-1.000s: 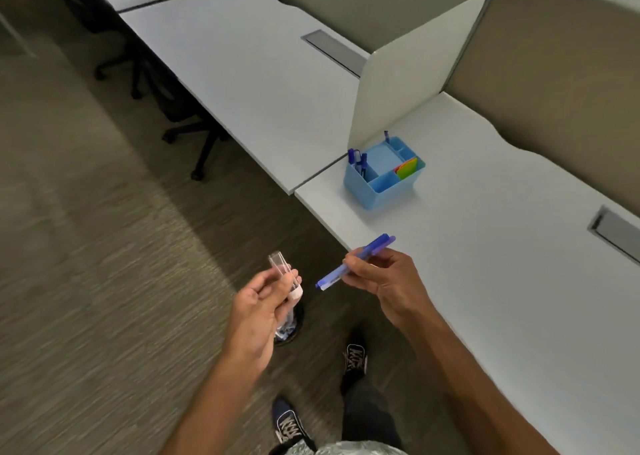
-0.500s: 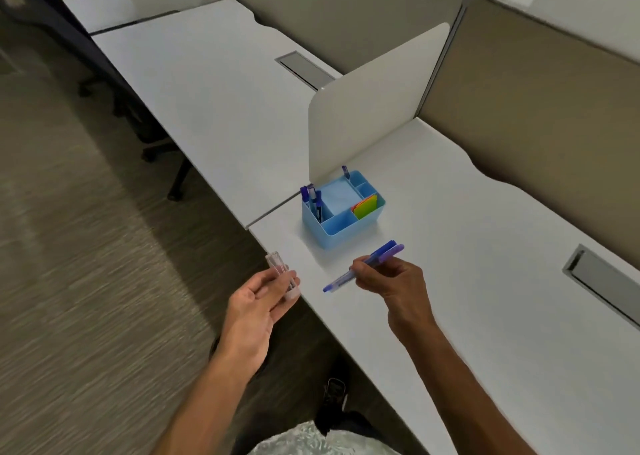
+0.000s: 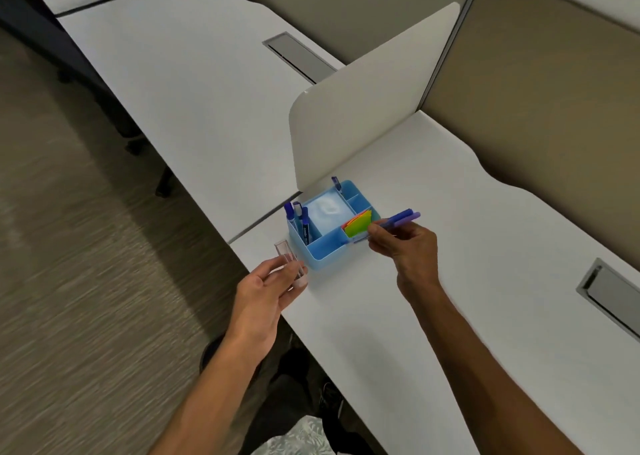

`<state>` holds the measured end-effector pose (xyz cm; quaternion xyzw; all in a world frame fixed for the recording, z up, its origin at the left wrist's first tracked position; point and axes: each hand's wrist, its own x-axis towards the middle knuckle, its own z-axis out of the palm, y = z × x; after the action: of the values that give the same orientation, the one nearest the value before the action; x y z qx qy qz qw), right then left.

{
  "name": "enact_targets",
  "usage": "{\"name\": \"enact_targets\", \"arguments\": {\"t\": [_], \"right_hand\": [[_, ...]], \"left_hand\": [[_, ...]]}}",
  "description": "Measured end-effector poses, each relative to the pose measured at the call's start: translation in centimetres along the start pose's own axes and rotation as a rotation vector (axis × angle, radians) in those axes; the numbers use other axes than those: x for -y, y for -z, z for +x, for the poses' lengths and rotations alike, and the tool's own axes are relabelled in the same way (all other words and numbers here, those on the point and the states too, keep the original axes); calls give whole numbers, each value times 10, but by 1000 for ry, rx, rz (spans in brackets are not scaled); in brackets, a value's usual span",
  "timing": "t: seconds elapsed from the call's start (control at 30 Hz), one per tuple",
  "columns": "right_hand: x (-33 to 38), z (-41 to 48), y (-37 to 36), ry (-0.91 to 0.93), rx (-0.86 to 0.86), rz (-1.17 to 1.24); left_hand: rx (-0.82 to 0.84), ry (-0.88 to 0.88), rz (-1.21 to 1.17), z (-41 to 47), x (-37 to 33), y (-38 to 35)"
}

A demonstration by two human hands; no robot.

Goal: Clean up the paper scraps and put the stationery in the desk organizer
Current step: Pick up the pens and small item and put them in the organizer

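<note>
The organizer [image 3: 332,232] stood on the desk [image 3: 485,281] just by the divider [image 3: 363,135], with pens [image 3: 298,219] upright in its left slot and coloured notes [image 3: 358,226] in its right; the right hand [image 3: 403,246] was pinched on two more markers [image 3: 401,219] held nearly flat, tips over the notes. The left hand [image 3: 263,291] was closed round a clear tube [image 3: 291,258] just off the organizer's near-left corner. Judged risk: markers entered so flat could crush the notes or bridge the rim and roll off, and the tube, gripped low, could slip.
</note>
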<state>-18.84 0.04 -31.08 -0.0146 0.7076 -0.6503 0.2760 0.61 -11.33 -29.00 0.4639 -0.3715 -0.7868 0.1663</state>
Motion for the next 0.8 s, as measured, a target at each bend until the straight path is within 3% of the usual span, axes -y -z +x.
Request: {"name": "enact_targets", "arguments": {"t": [0.23, 0.5, 0.8], "right_hand": [[-1, 104, -24, 108, -156, -246], [-18, 188, -63, 109, -72, -561], [-45, 221, -69, 47, -82, -713]], "left_hand": [[27, 91, 61, 58, -8, -20], [0, 187, 105, 97, -5, -19], [-20, 210, 113, 123, -13, -15]]}}
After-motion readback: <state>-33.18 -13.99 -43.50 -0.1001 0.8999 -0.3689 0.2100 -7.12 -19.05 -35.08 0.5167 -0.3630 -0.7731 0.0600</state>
